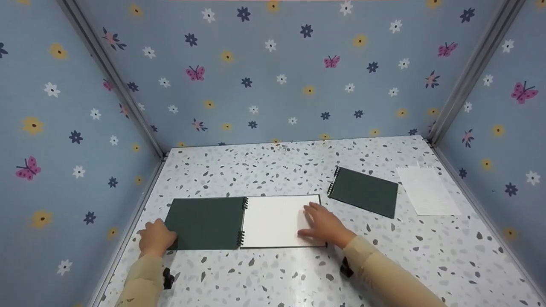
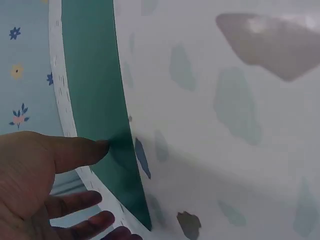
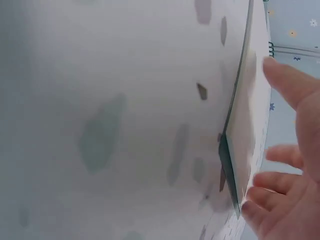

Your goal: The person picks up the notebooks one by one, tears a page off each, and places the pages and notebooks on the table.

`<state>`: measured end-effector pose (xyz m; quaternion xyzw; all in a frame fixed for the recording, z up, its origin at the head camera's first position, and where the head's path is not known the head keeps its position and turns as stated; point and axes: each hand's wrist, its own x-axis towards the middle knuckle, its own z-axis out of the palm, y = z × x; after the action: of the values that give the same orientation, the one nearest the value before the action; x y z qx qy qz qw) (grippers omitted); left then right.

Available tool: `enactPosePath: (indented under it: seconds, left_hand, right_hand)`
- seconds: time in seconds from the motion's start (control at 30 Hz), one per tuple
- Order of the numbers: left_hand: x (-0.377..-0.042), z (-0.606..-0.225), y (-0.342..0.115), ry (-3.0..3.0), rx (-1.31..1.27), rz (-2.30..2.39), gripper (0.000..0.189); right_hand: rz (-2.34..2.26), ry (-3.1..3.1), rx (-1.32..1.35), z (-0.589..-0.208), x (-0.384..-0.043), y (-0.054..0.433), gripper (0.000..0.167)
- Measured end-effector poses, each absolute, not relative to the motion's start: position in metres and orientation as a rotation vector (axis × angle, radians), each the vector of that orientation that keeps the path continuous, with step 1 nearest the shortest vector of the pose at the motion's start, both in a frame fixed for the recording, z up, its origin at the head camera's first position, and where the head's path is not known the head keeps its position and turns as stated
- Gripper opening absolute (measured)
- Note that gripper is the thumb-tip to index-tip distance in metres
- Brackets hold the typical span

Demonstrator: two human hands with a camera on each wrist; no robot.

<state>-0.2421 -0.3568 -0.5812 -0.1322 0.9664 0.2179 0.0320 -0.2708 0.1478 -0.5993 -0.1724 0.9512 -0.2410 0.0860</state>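
A spiral-bound notebook (image 1: 273, 221) lies open flat on the speckled table. Its dark green cover (image 1: 204, 224) is on the left, a blank white page (image 1: 268, 221) on the right, black coils between them. At the cover's left edge is my left hand (image 1: 155, 238); in the left wrist view the thumb (image 2: 82, 152) lies on the green cover and the other fingers spread past its edge. My right hand (image 1: 326, 224) hovers over the right part of the page with fingers loosely spread, and its thumb (image 3: 285, 80) shows close over the paper in the right wrist view.
Right of the open notebook lies a closed dark green spiral notebook (image 1: 364, 192), turned at an angle. Beyond it is a loose white sheet (image 1: 428, 190) with a torn, perforated top edge. Flower-patterned panels (image 1: 273, 76) enclose the table (image 1: 264, 170) at the back and sides.
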Motion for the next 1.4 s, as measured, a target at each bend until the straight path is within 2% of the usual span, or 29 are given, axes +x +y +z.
enactPosePath:
  seconds: [0.13, 0.33, 0.5, 1.4]
  left_hand:
    - [-0.254, -0.588, -0.319, 3.047, -0.146, 0.635, 0.068]
    - [-0.269, -0.600, -0.274, 3.018, 0.184, 0.597, 0.068]
    - [-0.274, -0.610, -0.259, 2.953, 0.205, 0.544, 0.071]
    - [-0.278, -0.606, -0.252, 2.929, 0.224, 0.499, 0.070]
  right_hand:
    - [-0.663, 2.910, -0.449, -0.599, -0.278, 0.145, 0.095]
    - [-0.575, 2.950, -0.388, -0.603, -0.288, 0.140, 0.099]
    - [-0.513, 2.913, -0.362, -0.609, -0.289, 0.139, 0.102]
    - [-0.409, 2.904, -0.471, -0.604, -0.282, 0.135, 0.087]
